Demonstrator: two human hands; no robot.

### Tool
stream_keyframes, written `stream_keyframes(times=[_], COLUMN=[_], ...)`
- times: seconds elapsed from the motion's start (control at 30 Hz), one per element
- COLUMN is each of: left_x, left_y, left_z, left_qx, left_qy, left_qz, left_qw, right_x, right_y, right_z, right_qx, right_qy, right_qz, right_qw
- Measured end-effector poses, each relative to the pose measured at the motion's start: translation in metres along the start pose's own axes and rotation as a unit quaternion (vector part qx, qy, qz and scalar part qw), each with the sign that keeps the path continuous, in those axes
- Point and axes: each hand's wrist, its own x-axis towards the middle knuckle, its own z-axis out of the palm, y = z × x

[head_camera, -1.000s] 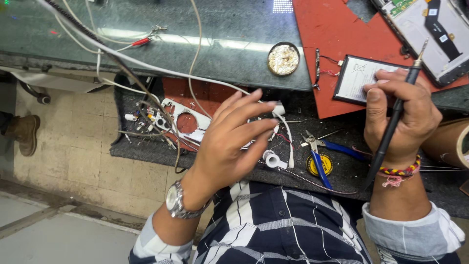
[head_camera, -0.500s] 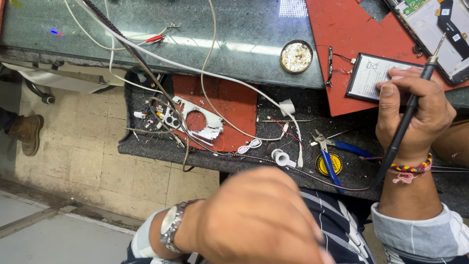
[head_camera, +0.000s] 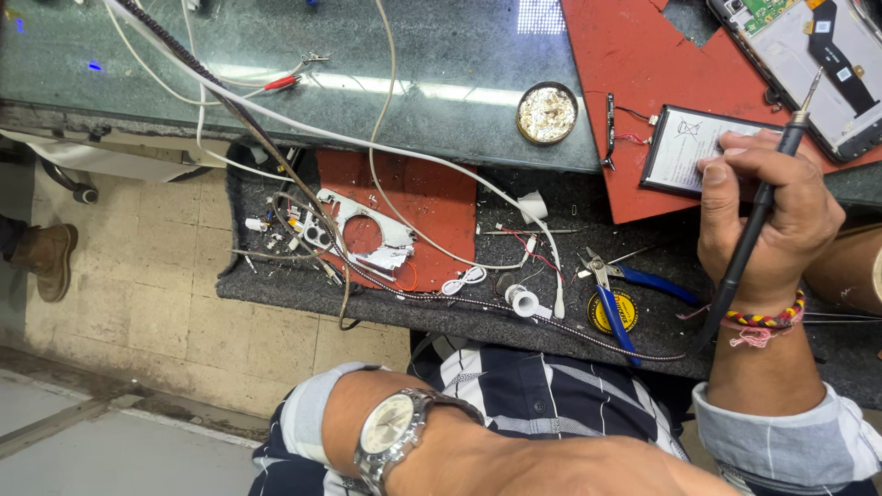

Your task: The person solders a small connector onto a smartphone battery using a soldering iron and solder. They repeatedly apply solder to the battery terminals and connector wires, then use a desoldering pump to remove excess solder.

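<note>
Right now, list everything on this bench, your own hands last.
soldering iron: 1, black, in right hand
battery: 1, white with black rim, on red mat, under right fingertips
phone: 1, opened, top right
tin: 1, round, on glass top
pliers: 1, blue handles, dark mat
tape roll: 1, yellow-black, beside pliers
white cable: 1, across bench
white panel: 1, broken, on small red mat
watch: 1, silver, left wrist
right hand: grips iron
left hand: out of view

mat point(head_camera: 634, 64): red | pliers point(head_camera: 617, 303): blue handles | shirt point(head_camera: 551, 404): navy-white stripes | soldering iron point(head_camera: 753, 230): black | wristband point(head_camera: 767, 321): red-yellow
</note>
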Motion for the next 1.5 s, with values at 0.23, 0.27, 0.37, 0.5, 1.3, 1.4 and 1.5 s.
stream_keyframes(times=[0.23, 0.27, 0.37, 0.5, 1.3, 1.4, 1.5], left_x=[-0.005, -0.005, -0.002, 0.008, -0.037, -0.038, -0.034], left_y=[-0.003, -0.004, -0.006, -0.007, -0.004, -0.013, -0.024], left_z=[-0.002, -0.002, -0.002, -0.009, -0.015, -0.008, -0.003], left_qx=[0.004, 0.004, 0.007, 0.03, 0.393, 0.42, 0.449], left_qy=[-0.008, -0.009, -0.014, -0.009, 0.115, 0.118, 0.116], left_qz=[-0.007, -0.008, -0.008, -0.013, -0.315, -0.329, -0.325], left_qw=[1.0, 1.0, 1.0, 0.999, 0.856, 0.838, 0.824], right_x=[-0.001, -0.001, -0.001, 0.0, 0.004, 0.003, 0.003], right_y=[-0.006, -0.007, -0.008, -0.012, -0.016, -0.014, -0.013], right_z=[0.002, 0.002, 0.003, 0.002, 0.004, 0.005, 0.005], right_qx=[-0.018, -0.017, -0.008, -0.027, -0.014, -0.008, -0.005], right_qy=[0.01, 0.012, 0.017, 0.014, 0.021, 0.024, 0.026], right_qz=[-0.008, -0.003, 0.011, 0.014, 0.028, 0.029, 0.03], right_qw=[1.0, 1.0, 1.0, 0.999, 0.999, 0.999, 0.999])
